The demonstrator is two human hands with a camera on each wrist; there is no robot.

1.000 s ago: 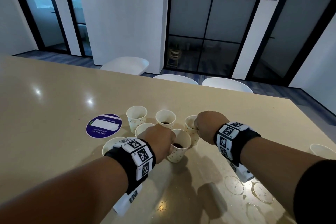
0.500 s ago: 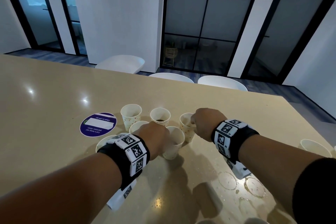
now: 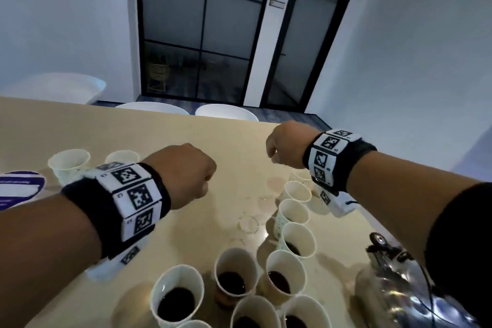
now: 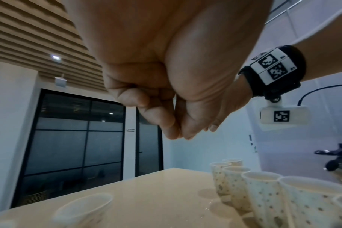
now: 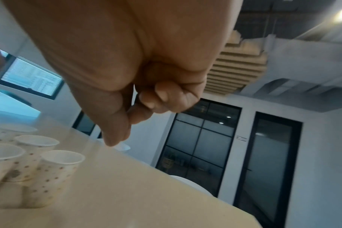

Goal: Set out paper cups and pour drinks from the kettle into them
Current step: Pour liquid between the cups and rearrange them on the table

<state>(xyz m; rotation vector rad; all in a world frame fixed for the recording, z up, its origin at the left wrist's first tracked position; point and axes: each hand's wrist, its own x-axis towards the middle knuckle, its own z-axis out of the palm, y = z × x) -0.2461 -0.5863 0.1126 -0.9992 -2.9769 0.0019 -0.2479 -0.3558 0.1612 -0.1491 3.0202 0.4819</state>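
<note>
Both my hands hover above the beige table [image 3: 234, 141] with fingers curled into fists, holding nothing. My left hand [image 3: 186, 176] hangs left of centre, and in the left wrist view its fingers [image 4: 156, 111] are folded against the thumb. My right hand [image 3: 283, 145] is farther right, above a row of dotted paper cups [image 3: 294, 212]. Near me, several cups [image 3: 177, 297] hold dark drink. A shiny steel kettle [image 3: 394, 285] stands at the lower right, under my right forearm. The right wrist view shows the right hand [image 5: 139, 108] curled over cups [image 5: 57, 168].
Two more paper cups [image 3: 69, 164] stand at the far left next to a round purple sticker [image 3: 18, 189]. Wet ring marks [image 3: 249, 224] lie on the table between the groups. White chairs [image 3: 226, 112] line the far edge.
Both hands have let go of the cups they held and lifted off them. The view has swung right, bringing the filled cups and the kettle into sight.
</note>
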